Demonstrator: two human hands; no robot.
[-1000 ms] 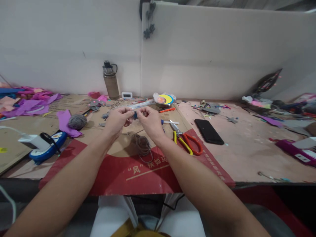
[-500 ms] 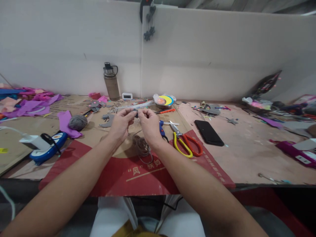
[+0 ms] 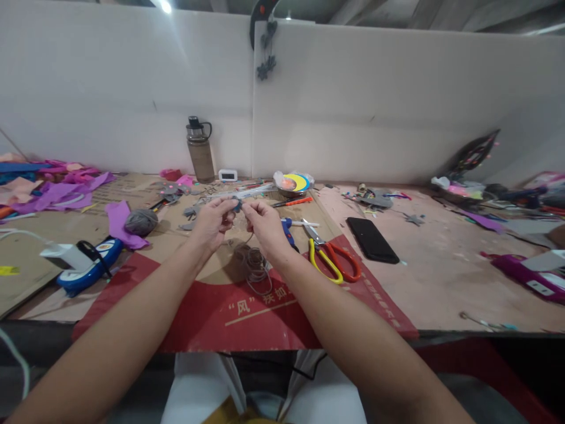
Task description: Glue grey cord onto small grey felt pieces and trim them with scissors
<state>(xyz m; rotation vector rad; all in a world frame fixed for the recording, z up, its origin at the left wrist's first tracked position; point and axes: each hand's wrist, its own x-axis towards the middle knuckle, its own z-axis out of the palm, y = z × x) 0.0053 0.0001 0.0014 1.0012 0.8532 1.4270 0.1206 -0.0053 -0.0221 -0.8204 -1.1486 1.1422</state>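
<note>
My left hand is closed in a pinch on a small grey-blue piece, too small to tell its kind. My right hand meets it from the other side, thumb and forefinger pressed together at the piece's edge. A loose tangle of thin grey cord lies below the hands, and a strand seems to run up toward my right fingers. Just beyond my right wrist are a blue glue gun and scissors with one yellow and one red handle.
A grey yarn ball and a blue power strip sit at left. A bottle stands by the back wall. A black phone lies at right, beyond the red sheet. A bowl is behind the hands.
My hands have shifted slightly left, and the grey-blue piece shows more between them. My right fingertips have drawn a little apart from the left ones. The view has tilted slightly upward.
</note>
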